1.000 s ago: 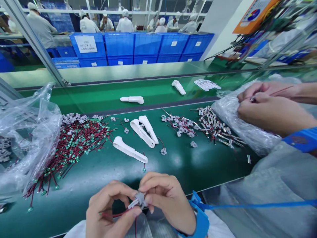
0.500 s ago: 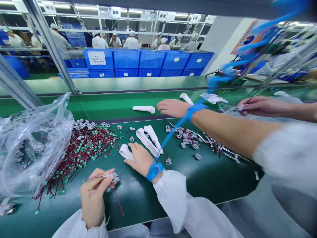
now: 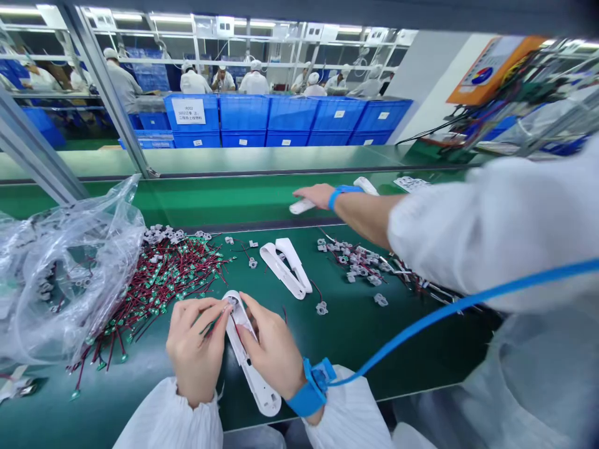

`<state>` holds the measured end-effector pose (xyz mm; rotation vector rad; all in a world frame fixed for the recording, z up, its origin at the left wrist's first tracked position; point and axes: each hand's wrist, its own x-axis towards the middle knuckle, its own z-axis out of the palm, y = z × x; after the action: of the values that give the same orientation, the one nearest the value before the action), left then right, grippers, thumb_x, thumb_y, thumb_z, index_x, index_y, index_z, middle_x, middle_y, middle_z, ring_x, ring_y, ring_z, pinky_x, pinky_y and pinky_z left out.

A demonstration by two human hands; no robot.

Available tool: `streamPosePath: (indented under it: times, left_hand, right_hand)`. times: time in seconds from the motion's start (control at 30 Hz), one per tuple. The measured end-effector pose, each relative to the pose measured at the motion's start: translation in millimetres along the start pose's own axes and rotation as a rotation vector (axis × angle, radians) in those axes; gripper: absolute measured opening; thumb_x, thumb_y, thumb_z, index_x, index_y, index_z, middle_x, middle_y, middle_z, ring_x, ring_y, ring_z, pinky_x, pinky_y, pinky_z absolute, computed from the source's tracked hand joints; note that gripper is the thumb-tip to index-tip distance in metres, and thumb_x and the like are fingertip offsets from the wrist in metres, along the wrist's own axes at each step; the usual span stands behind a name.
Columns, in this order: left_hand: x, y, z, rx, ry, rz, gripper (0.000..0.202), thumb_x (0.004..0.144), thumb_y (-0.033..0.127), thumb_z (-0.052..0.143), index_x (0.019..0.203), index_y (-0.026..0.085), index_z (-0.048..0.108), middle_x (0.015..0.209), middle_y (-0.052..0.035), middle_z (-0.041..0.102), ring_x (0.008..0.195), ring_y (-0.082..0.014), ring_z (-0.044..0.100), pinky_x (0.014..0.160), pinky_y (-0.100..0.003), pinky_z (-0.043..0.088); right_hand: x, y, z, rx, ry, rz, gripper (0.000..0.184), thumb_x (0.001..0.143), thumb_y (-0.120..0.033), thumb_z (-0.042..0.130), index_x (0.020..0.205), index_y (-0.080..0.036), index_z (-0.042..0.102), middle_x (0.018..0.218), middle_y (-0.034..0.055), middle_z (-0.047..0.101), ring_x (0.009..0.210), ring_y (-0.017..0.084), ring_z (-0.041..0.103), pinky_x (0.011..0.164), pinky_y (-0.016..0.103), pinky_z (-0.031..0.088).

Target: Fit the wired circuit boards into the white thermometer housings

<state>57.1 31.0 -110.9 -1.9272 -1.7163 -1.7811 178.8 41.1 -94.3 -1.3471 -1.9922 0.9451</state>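
Fine wire (image 3: 211, 325) pinched in the left hand (image 3: 196, 349) could slip or snag if that grip loosens, while the white plastic housing (image 3: 255, 388), gripped by the right hand (image 3: 270, 355) on the green belt (image 3: 374, 349), could skid under uneven pressure.

- A long white plastic housing (image 3: 255, 386) is lying lengthwise on the green counter (image 3: 355, 349) at lower centre of the frame, its hollow side facing up.
- A thin wire lead (image 3: 211, 325) is reaching into the housing's upper end, partly hidden.
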Motion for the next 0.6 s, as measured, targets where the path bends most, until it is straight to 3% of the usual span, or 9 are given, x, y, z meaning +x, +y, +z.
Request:
streamPosePath:
  times: [0.23, 0.37, 0.43, 0.5, 0.6]
  left_hand:
    - [-2, 2, 10.4, 0.140, 0.028, 0.081, 0.008, 0.070, 0.010, 0.062, 0.070, 0.018, 0.062, 0.070, -0.0020, 0.052, 0.068, -0.0149, 0.044, 0.060, -0.029, 0.039]
    - [-2, 5, 15.8, 0.131, -0.042, 0.010, 0.006, 0.073, 0.014, 0.058, 0.069, 0.018, 0.057, 0.074, -0.0028, 0.050, 0.073, -0.0166, 0.047, 0.065, -0.031, 0.041]
    - [-3, 7, 19.5, 0.105, -0.068, -0.066, 0.004, 0.075, 0.019, 0.056, 0.077, 0.017, 0.053, 0.084, -0.0059, 0.052, 0.076, -0.0172, 0.052, 0.065, -0.030, 0.044]
    - [-3, 9, 23.4, 0.055, -0.169, -0.157, 0.016, 0.079, 0.022, 0.051, 0.093, 0.015, 0.047, 0.092, -0.0095, 0.056, 0.075, -0.0157, 0.058, 0.061, -0.027, 0.047]
    - [5, 14, 29.2, -0.008, -0.436, -0.228, 0.021, 0.082, 0.024, 0.045, 0.101, 0.017, 0.050, 0.084, -0.0047, 0.066, 0.063, -0.0124, 0.062, 0.055, -0.021, 0.048]
  right_hand:
    - [-6, 3, 6, -0.012, 0.093, -0.041, 0.045, 0.080, -0.014, 0.033, 0.122, -0.002, 0.043, 0.117, 0.0186, 0.055, 0.105, 0.027, 0.053, 0.085, 0.041, 0.045]
    - [-10, 9, 5, -0.023, 0.138, -0.068, 0.045, 0.079, -0.015, 0.033, 0.122, -0.005, 0.045, 0.114, 0.0181, 0.057, 0.103, 0.027, 0.055, 0.084, 0.043, 0.046]
    - [-12, 13, 3, -0.015, 0.160, -0.083, 0.045, 0.080, -0.015, 0.033, 0.122, -0.007, 0.045, 0.113, 0.0178, 0.058, 0.101, 0.027, 0.056, 0.083, 0.042, 0.046]
    - [-14, 17, 0, -0.001, 0.184, -0.087, 0.044, 0.080, -0.015, 0.034, 0.122, -0.007, 0.046, 0.113, 0.0182, 0.058, 0.099, 0.027, 0.057, 0.081, 0.042, 0.047]
    - [-15, 23, -13, 0.042, 0.190, -0.087, 0.043, 0.079, -0.015, 0.039, 0.121, -0.010, 0.047, 0.098, 0.0152, 0.064, 0.081, 0.022, 0.062, 0.069, 0.035, 0.052]
